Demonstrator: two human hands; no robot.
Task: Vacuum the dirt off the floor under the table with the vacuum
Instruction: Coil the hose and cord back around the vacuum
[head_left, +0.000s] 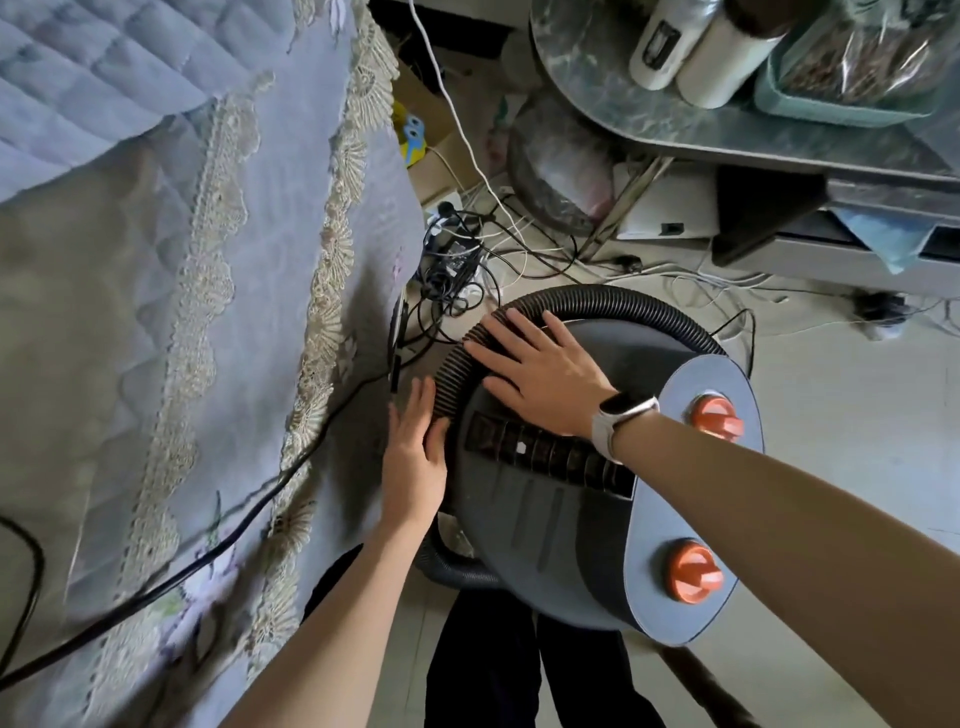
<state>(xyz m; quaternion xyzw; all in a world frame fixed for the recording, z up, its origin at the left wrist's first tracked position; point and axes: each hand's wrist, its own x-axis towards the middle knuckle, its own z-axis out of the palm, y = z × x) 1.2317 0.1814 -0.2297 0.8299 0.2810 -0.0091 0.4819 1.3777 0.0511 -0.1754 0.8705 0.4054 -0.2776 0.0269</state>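
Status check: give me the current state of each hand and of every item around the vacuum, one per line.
Left hand: open, fingers flat against the hose.
Right hand: open, palm on the vacuum top, fingertips on the hose.
Grey canister vacuum: standing on the floor.
Black ribbed hose: coiled around the vacuum.
Two orange knobs: untouched.
Tangled cables: lying on the floor.

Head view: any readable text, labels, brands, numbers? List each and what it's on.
None readable.
White bottle on the table: dark label, too blurred to read.
Vacuum: dark panel with one small white mark, no legible characters.
Orange knobs: no markings visible.
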